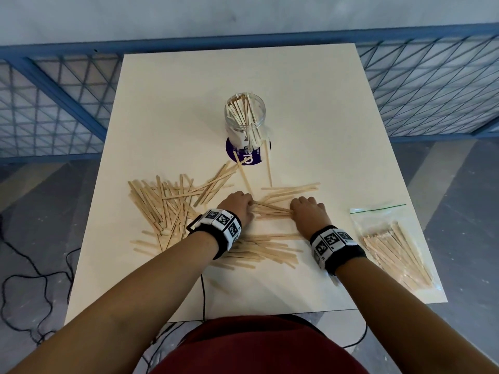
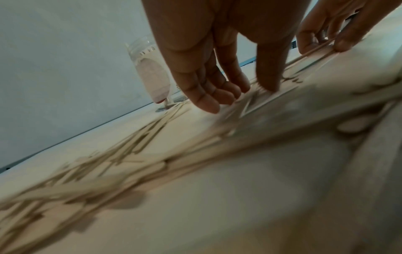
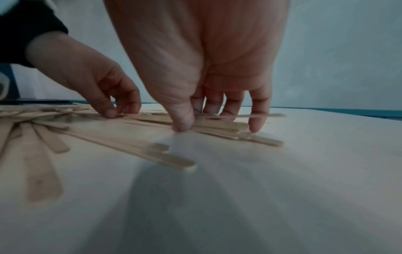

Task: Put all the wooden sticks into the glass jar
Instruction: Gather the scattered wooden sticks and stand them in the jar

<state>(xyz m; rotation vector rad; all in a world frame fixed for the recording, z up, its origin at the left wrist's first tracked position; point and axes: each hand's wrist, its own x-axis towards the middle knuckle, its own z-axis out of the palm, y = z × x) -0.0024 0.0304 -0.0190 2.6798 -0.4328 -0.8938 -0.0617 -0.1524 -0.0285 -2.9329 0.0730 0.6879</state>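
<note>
A glass jar [image 1: 245,117] stands upright at mid-table on a purple round mat [image 1: 244,157], with several wooden sticks inside; it also shows blurred in the left wrist view as the jar [image 2: 150,68]. Loose wooden sticks lie in a heap [image 1: 167,203] at the left and in another spread [image 1: 259,249] near my wrists. Between my hands lies a small bundle of sticks [image 1: 272,209]. My left hand [image 1: 236,205] pinches its left end with thumb and fingertips. My right hand [image 1: 307,209] pinches its right end [image 3: 217,127], thumb down on the table.
A clear zip bag [image 1: 394,247] holding more sticks lies at the table's right front. Two single sticks [image 1: 268,166] lean out from the jar's base. A blue mesh fence [image 1: 432,85] stands behind the table, and black cables trail on the floor at the left.
</note>
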